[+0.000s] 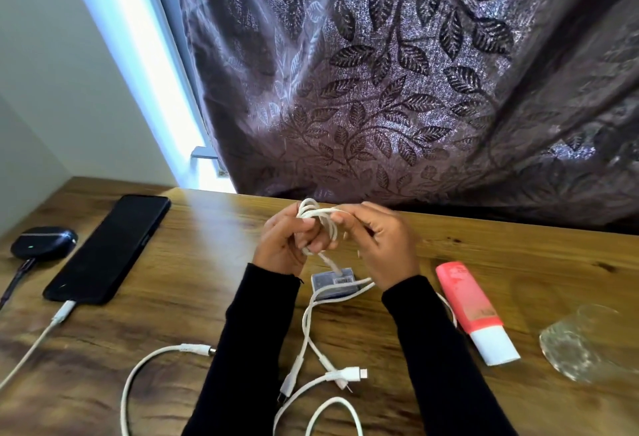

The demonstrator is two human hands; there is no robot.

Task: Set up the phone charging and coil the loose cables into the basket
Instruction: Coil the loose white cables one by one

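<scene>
1. The left hand (285,240) is raised over the middle of the tabletop (214,263), fingers curled round a small coil (316,224) of white cable, with loops wound about the fingers.
2. The right hand (378,245) is just beside it, thumb and forefinger pinching a strand of the same cable at the top of the coil; its other fingers are loosely bent.
3. From the coil one strand drops to a small grey adapter (333,285) that lies on the tabletop below the hands, between the two black sleeves (252,339).
4. More loose white cables (311,342) trail from the adapter toward the near edge, crossing each other; several plug ends (359,373) lie there, and one longer cable (152,359) curves to the left of the left sleeve.
5. The phone (109,249) lies screen up near the left edge, a white charging cable (45,332) plugged into its near end and running off toward the near left corner.
6. A dark earbud case (43,240) sits just left of the phone, with a small green light and a dark lead at its near side.
7. Right of the right sleeve lies a pink tube (466,304) with a white cap, and beyond it, near the right edge, a clear glass (584,345) on its side.
8. A patterned curtain (397,72) hangs behind the far edge.
9. No basket shows in the head view.
</scene>
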